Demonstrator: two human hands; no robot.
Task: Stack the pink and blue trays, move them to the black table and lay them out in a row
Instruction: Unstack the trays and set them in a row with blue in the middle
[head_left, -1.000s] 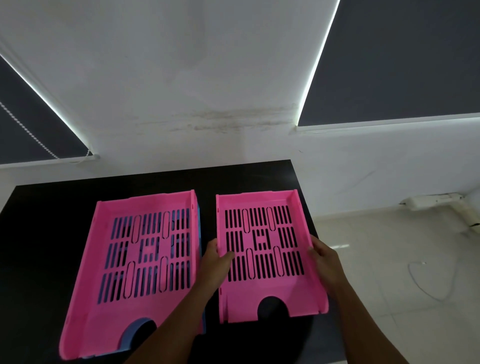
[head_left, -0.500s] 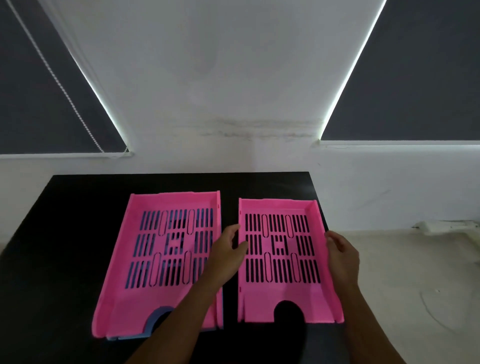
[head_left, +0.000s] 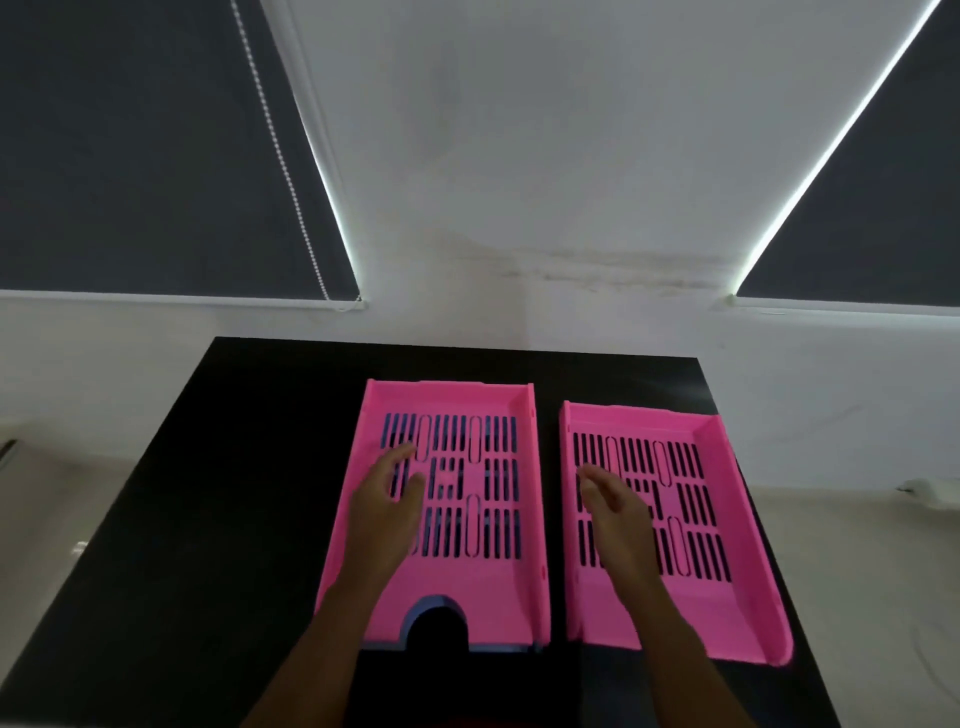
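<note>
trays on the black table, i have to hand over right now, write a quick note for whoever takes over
Left hand: open, empty, over the left pink tray.
Right hand: open, empty, over the right pink tray.
Both pink trays lie side by side on the black table, apart; a blue tray shows under the left one.
Done: stack brought over, one pink tray laid out.
Left: lift the left pink tray off the blue tray and finish the row.

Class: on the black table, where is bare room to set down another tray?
The black table is bare left of the pink-on-blue tray stack, out to its left edge. The right side is crowded: the single pink tray reaches that edge.
</note>
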